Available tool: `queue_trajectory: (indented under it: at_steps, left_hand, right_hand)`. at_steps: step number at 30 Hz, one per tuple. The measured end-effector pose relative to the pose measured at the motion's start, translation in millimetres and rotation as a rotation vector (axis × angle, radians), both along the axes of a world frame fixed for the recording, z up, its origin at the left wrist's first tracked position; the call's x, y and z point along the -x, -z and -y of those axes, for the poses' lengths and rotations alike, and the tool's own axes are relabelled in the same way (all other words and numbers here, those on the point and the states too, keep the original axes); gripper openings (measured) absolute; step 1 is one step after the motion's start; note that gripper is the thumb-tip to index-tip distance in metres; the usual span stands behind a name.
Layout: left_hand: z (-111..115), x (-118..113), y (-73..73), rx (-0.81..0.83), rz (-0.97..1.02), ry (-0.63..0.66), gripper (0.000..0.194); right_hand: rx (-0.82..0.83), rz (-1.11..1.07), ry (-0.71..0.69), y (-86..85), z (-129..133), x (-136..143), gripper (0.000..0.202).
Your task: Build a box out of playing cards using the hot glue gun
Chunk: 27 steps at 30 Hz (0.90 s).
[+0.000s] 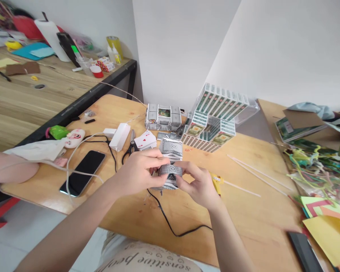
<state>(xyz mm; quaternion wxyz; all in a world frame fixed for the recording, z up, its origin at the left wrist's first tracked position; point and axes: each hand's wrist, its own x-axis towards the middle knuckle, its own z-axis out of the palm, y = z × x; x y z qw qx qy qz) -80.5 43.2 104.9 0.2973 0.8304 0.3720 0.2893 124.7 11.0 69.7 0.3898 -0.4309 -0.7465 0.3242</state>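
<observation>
Curved playing cards (170, 169) with a grey patterned back are pinched between both of my hands, over the front middle of the table. My left hand (137, 168) grips their left side with thumb and fingers. On the right edge, the thumb and fingers of my right hand (200, 183) close in. Just behind lies another bent card piece (172, 146) with the same pattern. A face-up stack of playing cards (144, 140) and black-handled scissors (129, 148) lie to the left. Beside my right hand is a yellow glue gun (217, 183), partly hidden.
A built card structure (163, 116) and stacked card boxes (215, 109) stand at the back. Left lie a white block (120, 136), a phone (83, 172) and cables; another person's arm (14, 166) rests there. Thin white sticks (255, 173) and coloured paper (327, 230) lie right.
</observation>
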Motion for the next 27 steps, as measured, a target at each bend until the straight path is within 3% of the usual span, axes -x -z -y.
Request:
queue_trajectory:
  at_steps: [7,27]
  left_hand:
    - [2.6,-0.7,-1.0,-0.074,-0.005,0.002,0.018]
    - [-1.0,-0.5,-2.5,-0.003,-0.021,-0.043,0.017]
  right_hand:
    - [-0.047,0.060,0.002,-2.0,2.3,0.2,0.019]
    - [0.040,0.002,0.008,-3.0,-0.1,-0.3,0.022]
